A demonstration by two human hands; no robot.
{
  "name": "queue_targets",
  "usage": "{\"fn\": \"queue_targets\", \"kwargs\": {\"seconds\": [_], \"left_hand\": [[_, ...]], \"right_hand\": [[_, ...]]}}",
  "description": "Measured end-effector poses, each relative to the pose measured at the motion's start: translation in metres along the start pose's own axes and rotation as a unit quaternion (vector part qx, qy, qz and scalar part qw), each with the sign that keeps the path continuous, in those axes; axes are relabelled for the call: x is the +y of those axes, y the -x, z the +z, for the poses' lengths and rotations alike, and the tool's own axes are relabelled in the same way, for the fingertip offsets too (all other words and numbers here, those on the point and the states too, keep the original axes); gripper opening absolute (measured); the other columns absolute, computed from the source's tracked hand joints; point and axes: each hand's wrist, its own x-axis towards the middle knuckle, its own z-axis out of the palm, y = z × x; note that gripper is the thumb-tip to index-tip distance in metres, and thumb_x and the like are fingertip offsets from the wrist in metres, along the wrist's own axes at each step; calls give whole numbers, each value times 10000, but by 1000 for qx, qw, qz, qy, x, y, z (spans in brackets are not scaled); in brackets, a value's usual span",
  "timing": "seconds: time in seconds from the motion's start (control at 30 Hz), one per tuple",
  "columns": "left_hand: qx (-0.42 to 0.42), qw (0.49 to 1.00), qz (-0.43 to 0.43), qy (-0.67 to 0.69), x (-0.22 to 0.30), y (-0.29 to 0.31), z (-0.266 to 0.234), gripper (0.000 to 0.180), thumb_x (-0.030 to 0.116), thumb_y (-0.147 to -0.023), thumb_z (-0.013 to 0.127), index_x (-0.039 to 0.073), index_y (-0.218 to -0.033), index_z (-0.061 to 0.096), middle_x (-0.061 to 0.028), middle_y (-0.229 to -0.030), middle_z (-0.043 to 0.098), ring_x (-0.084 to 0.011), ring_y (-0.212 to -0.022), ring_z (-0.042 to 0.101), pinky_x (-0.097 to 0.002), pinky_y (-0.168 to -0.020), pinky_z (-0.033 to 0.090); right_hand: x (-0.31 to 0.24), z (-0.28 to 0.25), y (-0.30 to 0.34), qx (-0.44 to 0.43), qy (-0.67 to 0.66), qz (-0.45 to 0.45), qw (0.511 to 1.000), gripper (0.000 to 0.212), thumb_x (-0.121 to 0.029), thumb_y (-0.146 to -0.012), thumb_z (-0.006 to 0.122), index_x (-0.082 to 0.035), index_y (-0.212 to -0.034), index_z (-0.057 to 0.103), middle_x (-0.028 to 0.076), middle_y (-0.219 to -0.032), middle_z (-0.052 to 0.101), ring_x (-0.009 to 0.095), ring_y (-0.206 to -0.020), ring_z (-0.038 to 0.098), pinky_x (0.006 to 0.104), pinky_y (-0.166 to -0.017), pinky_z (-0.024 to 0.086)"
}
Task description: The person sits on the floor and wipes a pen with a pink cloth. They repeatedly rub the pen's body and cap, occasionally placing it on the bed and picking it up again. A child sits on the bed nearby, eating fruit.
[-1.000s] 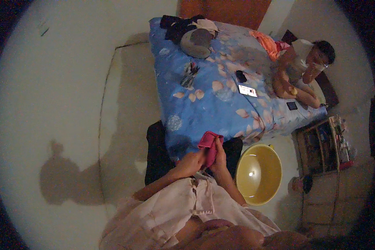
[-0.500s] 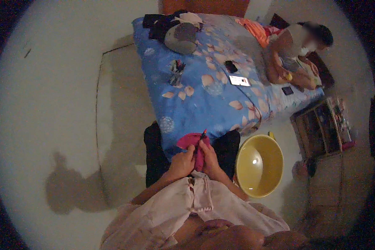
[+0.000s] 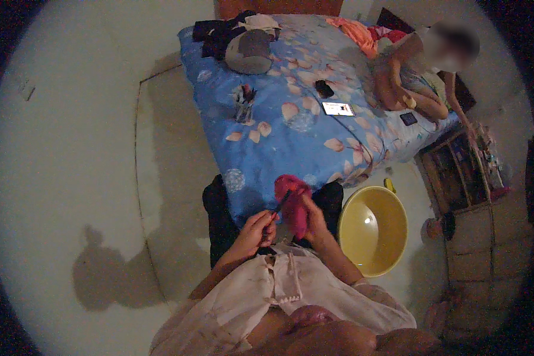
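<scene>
My left hand [image 3: 258,230] is closed around a thin dark stick [image 3: 282,203], pen-like, with a reddish tip. Its tip end reaches up to a crumpled pink piece of cloth [image 3: 289,183]; whether the two touch I cannot tell. My right hand [image 3: 313,219] grips the pink cloth, which hangs down beside its fingers and is blurred by motion. Both hands are above my lap, between my dark-clad knees, by the near edge of the bed.
A blue flowered bed [image 3: 219,127] carries a clear cup of pens or sticks [image 3: 243,110], a lit phone [image 3: 338,109], a black object [image 3: 324,89], a grey cap [image 3: 248,52] and clothes. Another person [image 3: 391,80] sits far right. A yellow basin [image 3: 371,252] and a shelf [image 3: 457,172] stand right.
My hands have moved apart. The stick, earlier up against the pink cloth between both hands, is now in my left hand, the cloth in my right. The other person's arm has reached toward the shelf.
</scene>
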Motion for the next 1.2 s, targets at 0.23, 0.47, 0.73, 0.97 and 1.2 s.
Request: {"fn": "queue_targets", "kwargs": {"seconds": [0.23, 0.47, 0.73, 0.97, 1.2], "left_hand": [[120, 900, 159, -388, -23, -26, 9, 320, 287, -947, 486, -22, -985, 563, -89, -751, 584, -183, -608, 548, -313, -541, 452], [86, 851, 241, -459, -12, -47, 26, 328, 292, -958, 470, -29, -1000, 525, -83, -672, 551, -163, -556, 525, -301, -512, 426], [-49, 998, -27, 2, 1, -78, 15, 392, 370, -996, 324, 20, -1005, 499, -26, -604, 493, -121, -436, 428, -255, -383, 331], [-18, 935, 1, -355, -18, -113, 36, 345, 332, -984, 378, 45, -881, 541, -14, -541, 489, -111, -435, 463, -264, -414, 361], [-114, 956, -16, -270, -15, -110, 50, 312, 285, -995, 370, 19, -942, 524, -30, -568, 496, -84, -506, 488, -245, -439, 381]], "right_hand": [[21, 38, -7, 68, 166, -89, 980, 297, -216, -898, 582, -66, -1149, 537, 45, -974, 622, 163, -848, 596, 315, -751, 489], [-12, 28, -19, 106, 70, -149, 981, 303, -264, -902, 574, -70, -1130, 527, 54, -986, 614, 186, -857, 597, 332, -760, 495], [-58, -7, -29, 25, 2, -116, 993, 414, -341, -911, 525, -70, -1219, 467, 65, -1072, 604, 211, -945, 592, 376, -839, 479], [-52, -18, -29, 122, 77, -147, 979, 343, -279, -911, 554, -65, -1176, 507, 60, -1050, 597, 210, -941, 581, 361, -834, 474], [-112, -60, -18, 102, -57, -181, 977, 467, -383, -906, 536, -59, -1232, 448, 107, -1113, 577, 253, -978, 580, 391, -873, 475]]}}
